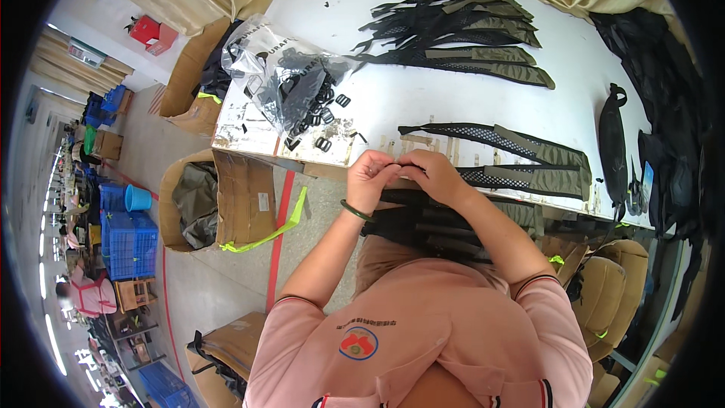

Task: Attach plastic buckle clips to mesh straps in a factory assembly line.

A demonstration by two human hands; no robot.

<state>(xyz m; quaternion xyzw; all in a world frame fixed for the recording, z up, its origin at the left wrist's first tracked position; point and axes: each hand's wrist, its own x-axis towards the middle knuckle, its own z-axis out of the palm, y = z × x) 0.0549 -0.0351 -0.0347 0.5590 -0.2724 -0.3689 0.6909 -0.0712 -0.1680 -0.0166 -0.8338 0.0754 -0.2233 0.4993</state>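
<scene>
At the table's near edge my two hands meet, fingertips pinched together. My left hand [371,177] is closed at the narrow black end of a green and black mesh strap piece [521,179]. My right hand [432,171] closes on the same end from the right, with the piece running out from under it. Whether a small buckle is also between the fingertips is hidden. Another padded arm [483,133] of mesh and green cloth lies just beyond, joining it at the wide right end. More dark strap pieces [430,227] rest across my lap, below my hands.
A clear plastic bag [276,68] spills black slide buckles [323,143] at the table's left. Stacked strap pieces [483,23] lie at the far side. A black padded strap [613,143] and dark fabric [661,106] are at right. Cardboard boxes [253,193] stand left.
</scene>
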